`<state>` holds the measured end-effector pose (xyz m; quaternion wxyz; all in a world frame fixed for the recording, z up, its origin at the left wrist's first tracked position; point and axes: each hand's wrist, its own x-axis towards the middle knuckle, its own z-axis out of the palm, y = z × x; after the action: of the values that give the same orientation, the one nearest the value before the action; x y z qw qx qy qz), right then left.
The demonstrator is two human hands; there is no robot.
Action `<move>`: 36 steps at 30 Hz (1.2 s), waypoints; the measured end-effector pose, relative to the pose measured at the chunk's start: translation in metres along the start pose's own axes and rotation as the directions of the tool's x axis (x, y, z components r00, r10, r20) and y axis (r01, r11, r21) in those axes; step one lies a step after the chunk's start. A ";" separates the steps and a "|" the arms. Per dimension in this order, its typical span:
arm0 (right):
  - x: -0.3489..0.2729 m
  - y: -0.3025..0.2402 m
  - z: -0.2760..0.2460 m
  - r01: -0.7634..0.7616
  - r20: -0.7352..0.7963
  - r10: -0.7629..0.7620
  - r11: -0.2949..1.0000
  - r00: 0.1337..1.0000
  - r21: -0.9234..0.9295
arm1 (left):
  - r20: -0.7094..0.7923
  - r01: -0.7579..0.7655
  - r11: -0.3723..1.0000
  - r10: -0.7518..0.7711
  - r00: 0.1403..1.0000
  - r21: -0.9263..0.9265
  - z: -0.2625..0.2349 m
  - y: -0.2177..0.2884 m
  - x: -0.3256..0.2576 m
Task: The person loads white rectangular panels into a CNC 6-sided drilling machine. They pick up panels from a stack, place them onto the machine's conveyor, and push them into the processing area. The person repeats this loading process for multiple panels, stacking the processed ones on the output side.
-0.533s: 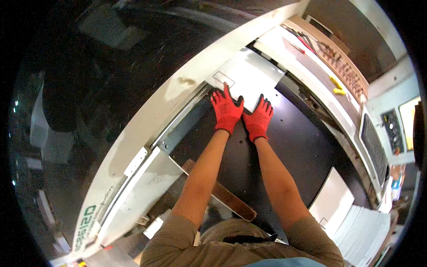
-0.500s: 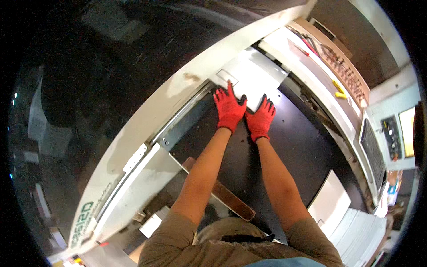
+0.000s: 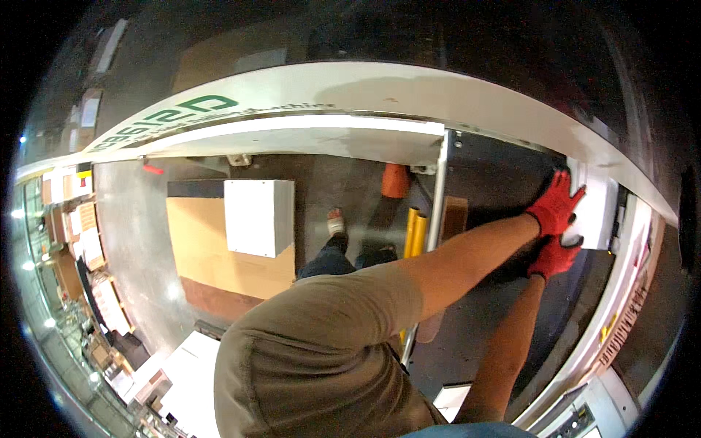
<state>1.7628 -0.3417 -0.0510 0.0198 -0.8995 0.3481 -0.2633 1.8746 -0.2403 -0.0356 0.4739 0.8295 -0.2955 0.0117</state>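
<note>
Both hands wear red gloves and reach out to the right over a dark machine bed. My left hand lies flat with fingers spread on a white sheet at the bed's far end. My right hand sits just below it at the sheet's near edge. Its fingers are partly hidden, so its grip is unclear. My shoulder in a brown shirt fills the lower middle.
A white curved machine frame arches across the top. On the floor stand a white box on a cardboard sheet, an orange cylinder and yellow posts. A wooden board leans by the bed. Shelves line the left rim.
The view has swung left and down, so the floor and my shoulder show. Both hands remain at the white sheet, seen at the right instead of top centre.
</note>
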 end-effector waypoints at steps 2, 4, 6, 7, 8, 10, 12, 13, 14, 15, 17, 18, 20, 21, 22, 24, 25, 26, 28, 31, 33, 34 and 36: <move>0.002 0.005 0.003 -0.004 0.035 0.006 0.999 0.999 -0.043 | -0.062 0.005 1.000 -0.007 0.998 -0.028 0.000 0.001 0.000; 0.003 0.010 0.005 -0.002 0.043 0.004 0.999 0.999 -0.035 | -0.067 0.014 0.999 -0.017 0.998 -0.033 -0.002 0.003 0.000; 0.004 0.016 0.007 -0.089 0.116 0.089 0.996 0.989 -0.005 | 0.022 0.047 0.996 -0.045 0.999 -0.073 -0.004 0.005 0.000; 0.003 0.018 0.008 -0.039 0.072 0.039 0.999 0.997 -0.005 | 0.033 0.048 0.998 -0.046 0.998 -0.050 -0.006 0.006 -0.001; 0.003 0.019 0.009 -0.025 0.047 0.027 0.999 0.999 -0.047 | 0.004 0.027 0.998 -0.027 1.000 -0.055 -0.009 0.007 0.000; 0.002 0.020 0.010 0.019 0.032 -0.019 1.000 0.999 -0.003 | 0.029 0.038 0.998 -0.037 0.999 -0.051 -0.014 0.011 -0.001; 0.001 0.018 0.011 0.028 0.041 -0.034 0.991 0.999 0.131 | 0.047 0.053 0.997 -0.050 0.998 -0.060 -0.021 0.014 -0.001; 0.003 0.018 0.009 -0.035 0.094 0.021 0.989 0.995 0.143 | 0.130 0.094 0.990 -0.081 0.988 -0.103 -0.025 0.015 -0.001; 0.003 0.016 0.009 0.006 0.080 -0.010 0.999 0.997 0.044 | 0.121 0.080 0.994 -0.070 0.990 -0.075 -0.029 0.016 0.001; 0.005 0.016 0.008 -0.001 0.108 0.011 0.995 0.994 -0.097 | 0.198 0.113 0.989 -0.092 0.976 -0.097 -0.031 0.018 0.002; 0.007 0.014 0.008 -0.023 0.145 0.043 0.991 0.988 -0.135 | 0.140 0.101 0.994 -0.092 0.986 -0.052 -0.036 0.019 0.004; 0.007 0.013 0.009 -0.045 0.155 0.077 0.979 0.985 -0.196 | 0.144 0.104 0.994 -0.097 0.985 -0.041 -0.036 0.019 0.005; 0.006 0.014 0.010 0.016 0.079 -0.004 0.988 0.997 -0.153 | 0.196 0.124 0.991 -0.112 0.974 -0.049 -0.035 0.021 0.006; 0.005 0.015 0.011 0.011 0.094 0.006 0.985 0.996 -0.173 | 0.141 0.089 0.996 -0.085 0.986 -0.021 -0.033 0.022 0.006; 0.004 0.016 0.011 0.029 0.058 -0.021 0.990 0.998 -0.135 | 0.139 0.079 0.997 -0.076 0.987 -0.016 -0.031 0.022 0.006; 0.002 0.018 0.013 0.028 0.030 -0.025 0.991 0.999 -0.128 | 0.151 0.098 0.994 -0.090 0.984 -0.048 -0.028 0.021 0.005; 0.000 0.019 0.013 0.032 0.031 -0.029 0.991 0.999 -0.133 | 0.138 0.080 0.996 -0.073 0.988 -0.043 -0.027 0.020 0.004; 0.001 0.019 0.014 -0.009 0.049 0.013 0.995 0.999 -0.095 | 0.151 0.087 0.995 -0.080 0.985 -0.045 -0.026 0.019 0.004; 0.001 0.021 0.016 -0.012 0.090 0.021 0.995 0.996 -0.103 | 0.143 0.092 0.996 -0.090 0.986 -0.009 -0.025 0.016 0.003; 0.007 0.021 0.020 0.027 0.045 -0.021 0.990 0.999 -0.136 | 0.143 0.077 0.997 -0.071 0.987 -0.031 -0.027 0.012 0.003; 0.009 0.020 0.020 -0.013 0.134 0.045 0.973 0.990 -0.232 | 0.116 0.034 0.997 -0.025 0.993 -0.073 -0.030 0.009 -0.003; 0.009 0.019 0.019 -0.010 0.111 0.039 0.967 0.993 -0.254 | 0.093 -0.009 1.000 0.011 0.996 -0.017 -0.032 0.008 -0.009; 0.008 0.013 0.016 0.000 0.056 0.015 0.968 0.998 -0.252 | 0.117 -0.094 0.995 0.088 0.989 0.042 -0.038 0.005 -0.029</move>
<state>1.7676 -0.3596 -0.0642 -0.0835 -0.9006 0.3815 -0.1909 1.8580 -0.1985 -0.0195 0.4351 0.8255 -0.3595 -0.0076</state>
